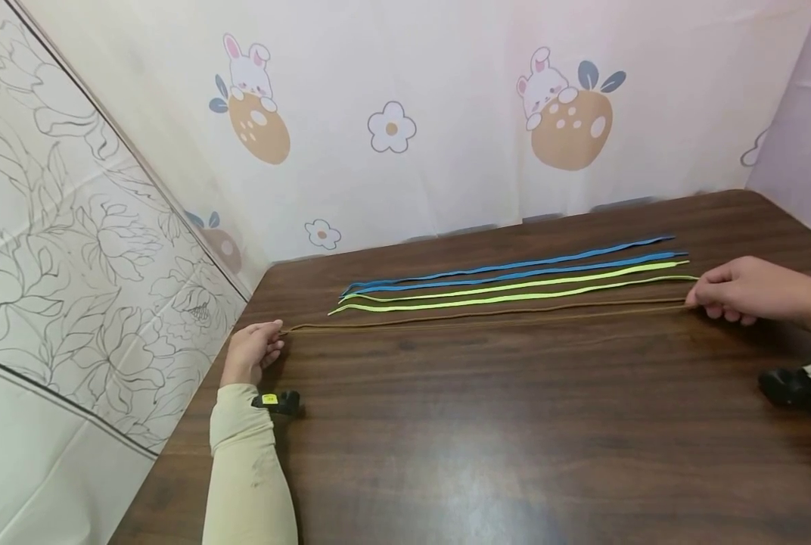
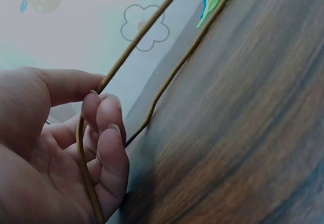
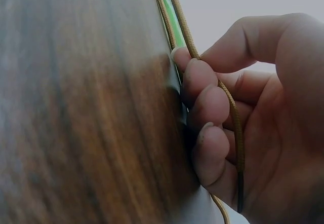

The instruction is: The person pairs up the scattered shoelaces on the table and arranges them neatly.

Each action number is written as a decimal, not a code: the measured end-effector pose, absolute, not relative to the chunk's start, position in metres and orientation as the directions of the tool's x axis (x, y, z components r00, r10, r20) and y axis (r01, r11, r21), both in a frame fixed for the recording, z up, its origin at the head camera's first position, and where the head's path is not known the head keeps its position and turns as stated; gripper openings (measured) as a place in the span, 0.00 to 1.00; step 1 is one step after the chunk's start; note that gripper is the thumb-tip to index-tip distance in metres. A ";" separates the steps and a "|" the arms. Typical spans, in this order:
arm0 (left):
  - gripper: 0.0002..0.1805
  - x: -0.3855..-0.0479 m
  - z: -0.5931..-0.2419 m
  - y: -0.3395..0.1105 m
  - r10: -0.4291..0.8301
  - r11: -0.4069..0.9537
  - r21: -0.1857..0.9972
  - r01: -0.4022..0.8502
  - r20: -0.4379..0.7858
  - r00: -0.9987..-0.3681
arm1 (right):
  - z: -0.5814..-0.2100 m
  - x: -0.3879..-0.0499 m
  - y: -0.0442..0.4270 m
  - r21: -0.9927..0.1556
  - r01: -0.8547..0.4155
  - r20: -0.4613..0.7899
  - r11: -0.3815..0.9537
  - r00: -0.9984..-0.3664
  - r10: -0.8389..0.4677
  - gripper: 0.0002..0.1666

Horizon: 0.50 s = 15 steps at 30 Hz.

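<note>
Between my two hands a thin brown shoelace [image 2: 142,34] stretches nearly straight, low over the table. My left hand [image 1: 253,353] pinches it near one end between thumb and fingertips; the tail runs down across the palm in the left wrist view. At the other side my right hand [image 1: 753,291] pinches it the same way, its dark-tipped end [image 3: 240,191] hanging past the palm. A second brown shoelace [image 1: 487,312] lies on the table just behind the held one. Farther back, two yellow-green shoelaces [image 1: 501,288] lie side by side.
Two blue shoelaces [image 1: 514,266] lie behind the yellow-green ones on the dark wooden table [image 1: 480,424]. A wall covering [image 1: 460,174] with rabbit prints rises at the table's back edge. A flower-patterned panel [image 1: 99,250] stands along the left side.
</note>
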<state>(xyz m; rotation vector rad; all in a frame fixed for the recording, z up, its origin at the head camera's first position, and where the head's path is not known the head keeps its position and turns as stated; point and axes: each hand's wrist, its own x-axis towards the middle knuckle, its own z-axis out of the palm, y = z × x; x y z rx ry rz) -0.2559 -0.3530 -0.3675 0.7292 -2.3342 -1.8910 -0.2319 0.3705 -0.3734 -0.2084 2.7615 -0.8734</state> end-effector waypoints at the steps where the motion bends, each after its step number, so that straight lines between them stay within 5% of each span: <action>1: 0.12 -0.256 -0.368 -0.354 -0.394 0.121 0.940 -0.319 -0.250 -0.884 | -0.373 -0.232 0.370 -0.581 -0.064 -0.181 0.811 -0.962 -0.205 0.22; 15: 0.13 -0.249 -0.365 -0.359 -0.485 0.004 0.959 -0.282 -0.245 -0.840 | -0.373 -0.230 0.371 -0.576 -0.060 -0.168 0.816 -0.967 -0.190 0.24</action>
